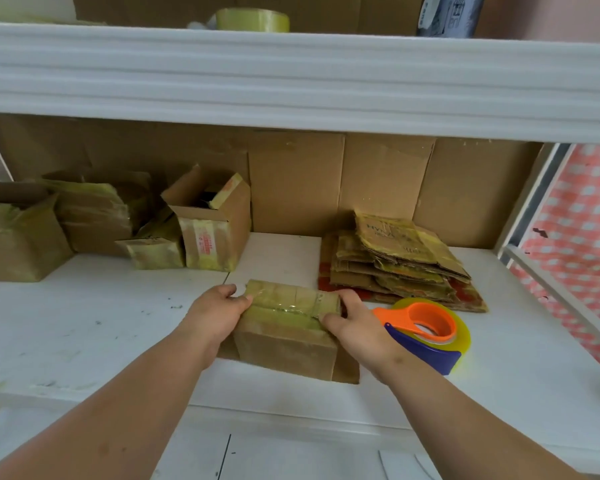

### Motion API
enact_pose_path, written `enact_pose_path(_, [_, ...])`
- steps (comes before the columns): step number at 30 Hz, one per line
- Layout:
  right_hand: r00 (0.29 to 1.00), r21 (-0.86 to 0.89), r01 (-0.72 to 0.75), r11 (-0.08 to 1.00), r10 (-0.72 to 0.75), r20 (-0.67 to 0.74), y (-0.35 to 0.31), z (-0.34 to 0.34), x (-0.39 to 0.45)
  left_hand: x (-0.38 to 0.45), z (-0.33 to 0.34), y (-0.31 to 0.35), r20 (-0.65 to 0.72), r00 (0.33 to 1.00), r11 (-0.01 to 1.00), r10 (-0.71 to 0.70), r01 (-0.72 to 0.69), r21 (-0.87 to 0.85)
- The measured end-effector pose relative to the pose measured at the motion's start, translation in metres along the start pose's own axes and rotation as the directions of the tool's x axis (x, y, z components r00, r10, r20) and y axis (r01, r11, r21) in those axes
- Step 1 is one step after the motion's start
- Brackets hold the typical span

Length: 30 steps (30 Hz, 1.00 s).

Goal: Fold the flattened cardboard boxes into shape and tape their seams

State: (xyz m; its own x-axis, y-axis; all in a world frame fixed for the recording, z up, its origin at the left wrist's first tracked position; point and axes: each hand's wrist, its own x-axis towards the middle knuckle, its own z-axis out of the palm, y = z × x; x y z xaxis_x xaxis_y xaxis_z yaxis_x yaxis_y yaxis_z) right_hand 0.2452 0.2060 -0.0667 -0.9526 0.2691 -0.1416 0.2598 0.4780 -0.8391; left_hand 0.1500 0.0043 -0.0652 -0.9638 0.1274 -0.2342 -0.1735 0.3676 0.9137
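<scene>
On the white tabletop [84, 323], both hands, left hand [215, 315] and right hand [355, 323], are gripping a taped cardboard box [288, 337] with curled fingers, beside a tape dispenser [426, 330].

Matt brown cardboard box [286, 344], seam under glossy tape; dispenser [426, 332] apparently smooth plastic.

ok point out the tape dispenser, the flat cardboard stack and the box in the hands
tape dispenser [426, 323]: head view, orange core
flat cardboard stack [395, 261]: head view, top sheet
box [286, 344]: head view, near side wall
</scene>
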Motion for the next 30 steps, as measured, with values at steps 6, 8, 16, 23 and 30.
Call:
enact_pose_path(6, [0.997, -0.225, 0.067, 0.972, -0.057, 0.052, -0.014, -0.009, -0.004, 0.004, 0.002, 0.006, 0.077, 0.990, 0.991, 0.115, -0.108, -0.083])
enact_pose_path(8, [0.993, -0.208, 0.088, 0.974, -0.069, 0.098, -0.015, -0.010, -0.007, 0.004, 0.005, 0.011, 0.146, 0.976, 0.986, 0.162, -0.153, -0.072])
enact_pose_path(16, [0.938, -0.272, 0.321, 0.907, -0.266, 0.220, 0.004, 0.007, -0.014, 0.009, 0.024, 0.014, 0.212, 0.921, 0.939, 0.326, -0.341, 0.038])
enact_pose_path(23, [0.921, -0.451, 0.390, 0.803, -0.338, 0.194, 0.006, -0.005, -0.012, 0.009, 0.031, 0.004, 0.120, 0.855, 0.742, 0.505, -0.501, 0.446])
enact_pose_path(30, [0.927, -0.449, 0.374, 0.811, -0.308, 0.216, 0.008, -0.002, -0.006, -0.008, 0.009, -0.005, 0.463, 0.853, 0.867, 0.240, -0.403, 0.293])
